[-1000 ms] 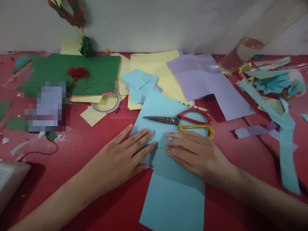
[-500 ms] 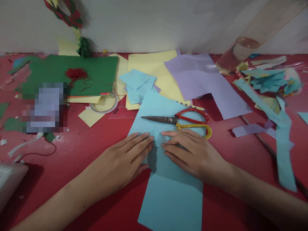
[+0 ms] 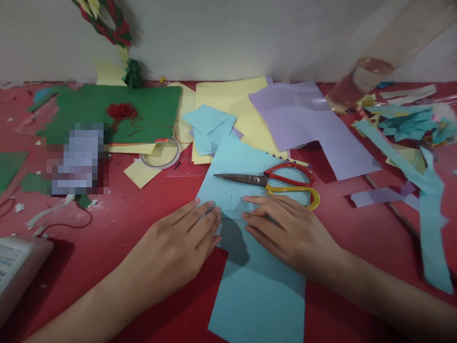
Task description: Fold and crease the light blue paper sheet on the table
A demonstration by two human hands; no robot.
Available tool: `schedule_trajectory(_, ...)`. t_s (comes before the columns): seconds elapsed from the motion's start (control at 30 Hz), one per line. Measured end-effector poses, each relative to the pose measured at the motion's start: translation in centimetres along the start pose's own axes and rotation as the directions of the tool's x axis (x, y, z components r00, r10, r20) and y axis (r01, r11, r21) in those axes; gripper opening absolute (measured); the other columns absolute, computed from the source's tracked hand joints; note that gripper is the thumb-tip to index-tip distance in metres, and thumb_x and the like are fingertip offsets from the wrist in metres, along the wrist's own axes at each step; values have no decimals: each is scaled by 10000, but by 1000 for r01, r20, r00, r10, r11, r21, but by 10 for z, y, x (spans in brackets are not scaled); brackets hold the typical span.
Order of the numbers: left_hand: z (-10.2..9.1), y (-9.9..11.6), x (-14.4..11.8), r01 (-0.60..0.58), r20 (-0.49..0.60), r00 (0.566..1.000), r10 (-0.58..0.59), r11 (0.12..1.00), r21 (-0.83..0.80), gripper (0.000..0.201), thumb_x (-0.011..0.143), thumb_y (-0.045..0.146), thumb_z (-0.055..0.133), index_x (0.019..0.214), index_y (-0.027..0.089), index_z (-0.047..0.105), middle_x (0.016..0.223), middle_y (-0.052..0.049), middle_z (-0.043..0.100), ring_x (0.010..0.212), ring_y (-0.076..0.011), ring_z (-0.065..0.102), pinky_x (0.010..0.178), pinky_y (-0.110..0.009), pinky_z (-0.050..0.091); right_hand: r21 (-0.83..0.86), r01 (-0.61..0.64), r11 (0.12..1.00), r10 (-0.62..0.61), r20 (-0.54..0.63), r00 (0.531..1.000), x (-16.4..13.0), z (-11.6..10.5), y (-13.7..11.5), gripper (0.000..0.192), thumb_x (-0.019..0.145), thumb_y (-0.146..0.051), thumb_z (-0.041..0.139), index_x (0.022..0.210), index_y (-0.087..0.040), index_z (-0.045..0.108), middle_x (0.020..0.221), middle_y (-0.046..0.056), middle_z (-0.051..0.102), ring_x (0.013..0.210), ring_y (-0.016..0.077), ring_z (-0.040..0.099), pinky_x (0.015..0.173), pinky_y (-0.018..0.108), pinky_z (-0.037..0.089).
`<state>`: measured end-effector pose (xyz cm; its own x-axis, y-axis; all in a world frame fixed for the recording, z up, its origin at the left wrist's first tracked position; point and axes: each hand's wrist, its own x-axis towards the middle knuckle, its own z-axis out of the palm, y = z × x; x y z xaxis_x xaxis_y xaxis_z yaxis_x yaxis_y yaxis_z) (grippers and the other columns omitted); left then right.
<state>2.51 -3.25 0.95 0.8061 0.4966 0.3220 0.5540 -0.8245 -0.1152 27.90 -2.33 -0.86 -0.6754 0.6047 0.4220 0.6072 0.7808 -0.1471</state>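
Observation:
Between my hands lies a small light blue folded paper (image 3: pixel 232 206) with a pointed top and a crease down its middle. It rests on blue paper sheets (image 3: pixel 262 295) that reach toward me. My left hand (image 3: pixel 187 233) lies over its left side, fingers stretched out, fingertips touching the paper. On the right, my right hand (image 3: pixel 285 226) rests with fingers apart and slightly bent, tips on the paper's right edge. Just beyond my fingers, scissors (image 3: pixel 255 179) with one red and one yellow handle lie on blue paper, blades pointing left.
A roll of tape (image 3: pixel 160 164), green paper (image 3: pixel 153 107) with red thread (image 3: pixel 121 111), and a blurred-out phone-like object (image 3: pixel 80 159) are at left. Purple paper (image 3: pixel 303 114), a tilted clear container (image 3: pixel 367 71) and blue strips (image 3: pixel 432 228) lie right. A white box-shaped device (image 3: pixel 21 271) stands near-left.
My left hand has slid left, away from the right one, and more of the folded paper shows. The right hand stays on the paper. The whole view has shifted slightly.

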Motion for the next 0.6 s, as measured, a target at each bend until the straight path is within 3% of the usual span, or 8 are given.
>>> schedule_trajectory(0.23,4,17,0,64,-49,997,-61,996,63,284,1036,169,510,1147,-9,701,1186,-195,737,1120,-315,709,1016,-448,524,-1,9,1000,-9,-14,1000,-1,2,-1,130,967,-107,592,971,-123,721,874,83,712,1096,276,714,875,421,622)
schedule_trajectory(0.4,17,27,2,-2,36,999,4,998,-62,464,1076,344,438,1348,1,591,1427,-201,591,1335,-320,575,1138,-438,444,2,6,1000,-5,-3,1000,-3,3,0,147,965,-88,579,937,-129,717,860,77,703,1108,286,705,900,435,609)
schedule_trajectory(0.6,22,33,2,-12,130,991,25,995,-97,624,1060,454,442,1453,-30,467,1533,-256,451,1444,-364,439,1219,-471,316,-8,10,1000,-10,-3,1000,-3,2,0,182,978,-90,544,916,-133,709,853,72,710,1099,286,713,876,420,617)
